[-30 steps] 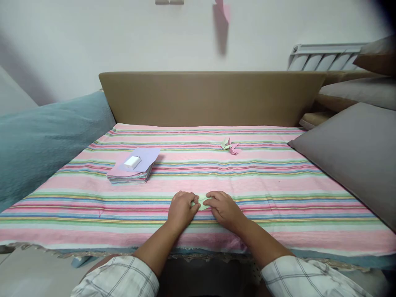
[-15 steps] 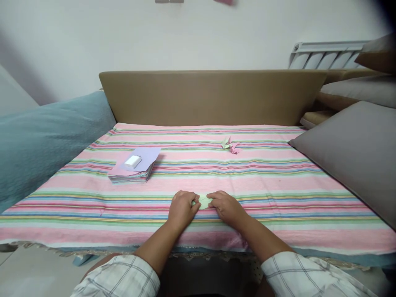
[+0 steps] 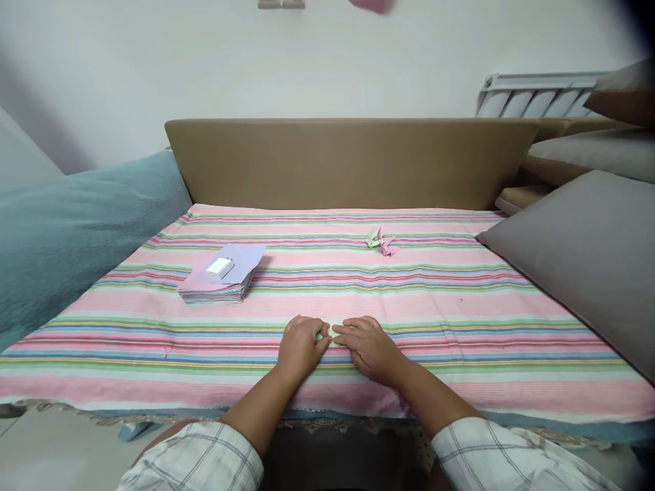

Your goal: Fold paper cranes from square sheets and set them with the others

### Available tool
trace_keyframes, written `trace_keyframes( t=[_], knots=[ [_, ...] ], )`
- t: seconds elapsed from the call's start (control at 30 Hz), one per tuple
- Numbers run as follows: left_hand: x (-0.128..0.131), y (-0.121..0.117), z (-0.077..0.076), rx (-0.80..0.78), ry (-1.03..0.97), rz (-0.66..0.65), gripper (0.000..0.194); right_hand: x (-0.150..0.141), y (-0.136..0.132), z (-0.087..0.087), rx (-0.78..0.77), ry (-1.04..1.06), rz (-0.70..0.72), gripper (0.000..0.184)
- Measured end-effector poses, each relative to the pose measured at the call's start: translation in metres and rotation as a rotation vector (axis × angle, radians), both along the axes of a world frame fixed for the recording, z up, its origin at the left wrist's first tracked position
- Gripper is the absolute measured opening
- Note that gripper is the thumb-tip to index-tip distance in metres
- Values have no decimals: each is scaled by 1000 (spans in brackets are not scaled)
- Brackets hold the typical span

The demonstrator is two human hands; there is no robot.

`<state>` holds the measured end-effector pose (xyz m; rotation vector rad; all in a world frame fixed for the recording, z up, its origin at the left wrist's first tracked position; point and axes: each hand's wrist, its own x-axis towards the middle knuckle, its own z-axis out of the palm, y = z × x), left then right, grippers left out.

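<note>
Pale green paper [image 3: 331, 332] — small, mostly hidden — lies on the striped cloth [image 3: 434, 303].

Pale green paper [image 3: 331, 333], cloth [image 3: 327, 281] striped in pink, white, green, blue and yellow, lilac sheet [image 3: 245, 262], white charger [image 3: 220, 267], light green folded shape [image 3: 373, 239], pink folded shape [image 3: 388, 247], brown backrest [image 3: 348, 164], blue-grey cushion [image 3: 92, 228], grey pillow [image 3: 583, 252], white sleeves [image 3: 202, 455] with dark checks

Gray cushion [image 3: 578, 256] at right; white radiator [image 3: 537, 81] beyond; brown backrest [image 3: 348, 164] across rear.
</note>
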<state>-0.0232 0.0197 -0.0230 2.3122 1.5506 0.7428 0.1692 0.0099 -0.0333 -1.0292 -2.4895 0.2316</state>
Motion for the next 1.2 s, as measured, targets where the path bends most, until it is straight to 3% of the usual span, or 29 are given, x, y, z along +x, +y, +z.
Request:
trace_keyframes(
  t=[0.5, 0.8, 0.97, 1.2],
  knots=[
    [-1, -3, 0, 41, 32, -20, 18, -3, 2, -2, -44, 10, -47, 41],
    [-15, 5, -3, 24, -81, -172, 31, -3, 2, -2, -35, 19, -49, 42],
    [-21, 0, -3, 147, -40, -203, 26, -3, 2, -3, -36, 48, -48, 42],
    [-21, -9, 2, 303, 184, -269, 29, -3, 1, 1, -59, 24, -47, 42]
  ],
)
